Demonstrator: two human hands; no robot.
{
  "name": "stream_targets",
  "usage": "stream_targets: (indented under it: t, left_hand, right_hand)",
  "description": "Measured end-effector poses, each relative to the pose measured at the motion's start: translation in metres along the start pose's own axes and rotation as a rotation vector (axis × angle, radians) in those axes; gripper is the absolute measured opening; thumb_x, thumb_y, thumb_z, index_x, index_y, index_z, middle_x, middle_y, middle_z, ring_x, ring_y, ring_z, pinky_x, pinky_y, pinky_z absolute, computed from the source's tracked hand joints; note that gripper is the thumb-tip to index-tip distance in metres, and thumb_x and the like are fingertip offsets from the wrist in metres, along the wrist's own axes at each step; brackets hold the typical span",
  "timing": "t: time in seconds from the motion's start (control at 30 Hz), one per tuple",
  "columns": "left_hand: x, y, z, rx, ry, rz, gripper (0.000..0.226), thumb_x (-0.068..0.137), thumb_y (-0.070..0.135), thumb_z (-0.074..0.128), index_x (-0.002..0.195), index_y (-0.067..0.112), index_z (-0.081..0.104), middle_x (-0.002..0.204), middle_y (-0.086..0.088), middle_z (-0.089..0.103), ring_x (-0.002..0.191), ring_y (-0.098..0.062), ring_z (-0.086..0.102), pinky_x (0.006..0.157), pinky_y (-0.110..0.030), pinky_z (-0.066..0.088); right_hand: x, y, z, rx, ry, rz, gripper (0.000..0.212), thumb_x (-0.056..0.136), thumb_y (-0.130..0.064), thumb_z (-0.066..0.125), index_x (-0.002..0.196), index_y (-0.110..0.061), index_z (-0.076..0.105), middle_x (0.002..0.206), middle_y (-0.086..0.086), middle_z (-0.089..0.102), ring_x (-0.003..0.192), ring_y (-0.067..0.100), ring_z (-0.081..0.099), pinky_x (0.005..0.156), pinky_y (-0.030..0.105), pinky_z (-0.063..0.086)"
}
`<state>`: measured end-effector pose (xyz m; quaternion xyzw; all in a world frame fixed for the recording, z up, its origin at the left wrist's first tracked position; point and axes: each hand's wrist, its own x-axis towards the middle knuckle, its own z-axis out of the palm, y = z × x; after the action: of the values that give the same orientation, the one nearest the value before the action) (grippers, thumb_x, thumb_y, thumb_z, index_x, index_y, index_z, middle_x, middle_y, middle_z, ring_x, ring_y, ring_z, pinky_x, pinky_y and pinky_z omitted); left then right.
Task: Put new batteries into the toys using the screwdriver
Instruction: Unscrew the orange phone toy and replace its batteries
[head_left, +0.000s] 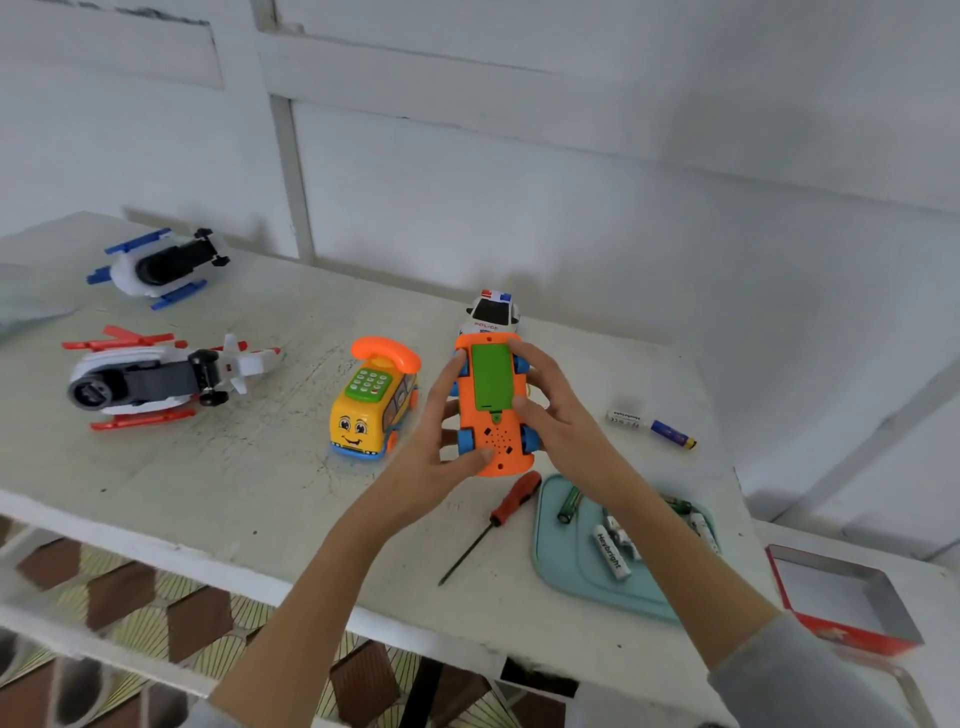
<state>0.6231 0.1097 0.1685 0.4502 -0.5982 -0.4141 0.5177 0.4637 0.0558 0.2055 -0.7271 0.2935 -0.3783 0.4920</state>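
Observation:
An orange toy car (500, 441) is held upside down above the table, its green battery cover (491, 376) and blue wheels facing up. My left hand (441, 415) grips its left side, thumb on the orange base. My right hand (556, 410) grips the right side, thumb at the cover's lower corner. A red-handled screwdriver (511, 506) lies on the table just below the toy. Several batteries (613, 553) lie on a teal tray (561, 566). Two more batteries (652, 426) lie to the right of my hands.
A yellow phone-bus toy (371, 400) stands left of my hands, a white police car (493, 314) behind them. Two toy helicopters, one red (156, 379) and one blue (156, 267), lie on the table's left. A red-sided open tin (841, 597) sits at the right.

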Motion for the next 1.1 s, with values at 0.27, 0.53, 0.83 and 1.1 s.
stream_targets:
  t: [0.27, 0.53, 0.83, 1.1]
  left_hand:
    - [-0.007, -0.015, 0.002, -0.005, 0.096, -0.017, 0.085, 0.086, 0.007, 0.067, 0.138, 0.053, 0.019, 0.132, 0.003, 0.045, 0.11, -0.005, 0.058, 0.078, -0.028, 0.056]
    - [-0.007, -0.025, -0.001, 0.003, 0.192, -0.026, 0.085, 0.083, 0.003, 0.07, 0.138, 0.049, 0.023, 0.129, 0.011, 0.045, 0.107, 0.006, 0.056, 0.077, -0.019, 0.053]
    - [0.004, -0.031, 0.001, 0.046, 0.193, -0.004, 0.084, 0.086, -0.007, 0.062, 0.132, 0.049, 0.021, 0.13, 0.017, 0.039, 0.102, 0.016, 0.054, 0.072, -0.011, 0.05]
    - [0.009, -0.043, 0.001, 0.109, 0.185, 0.016, 0.088, 0.086, -0.008, 0.059, 0.134, 0.051, 0.016, 0.141, 0.01, 0.035, 0.116, 0.003, 0.05, 0.079, -0.012, 0.05]
  right_hand:
    - [0.0, 0.024, 0.005, -0.016, -0.021, 0.012, 0.046, 0.098, -0.007, 0.038, 0.138, -0.028, 0.03, 0.137, -0.013, 0.032, 0.121, -0.001, 0.042, 0.082, 0.031, 0.055]
    - [-0.007, 0.017, -0.013, -0.272, -0.001, 0.101, 0.044, 0.094, -0.025, 0.05, 0.127, -0.05, 0.034, 0.121, -0.008, 0.055, 0.099, 0.007, 0.061, 0.085, 0.024, 0.049]
    - [-0.035, 0.036, -0.02, -0.589, -0.023, -0.025, 0.018, 0.075, -0.01, 0.075, 0.092, -0.015, 0.074, 0.09, -0.011, 0.063, 0.089, 0.018, 0.055, 0.076, 0.021, 0.042]
    - [-0.035, 0.05, -0.013, -0.75, -0.172, -0.07, 0.031, 0.068, -0.011, 0.077, 0.098, -0.015, 0.073, 0.099, 0.002, 0.064, 0.087, 0.018, 0.041, 0.076, 0.021, 0.032]
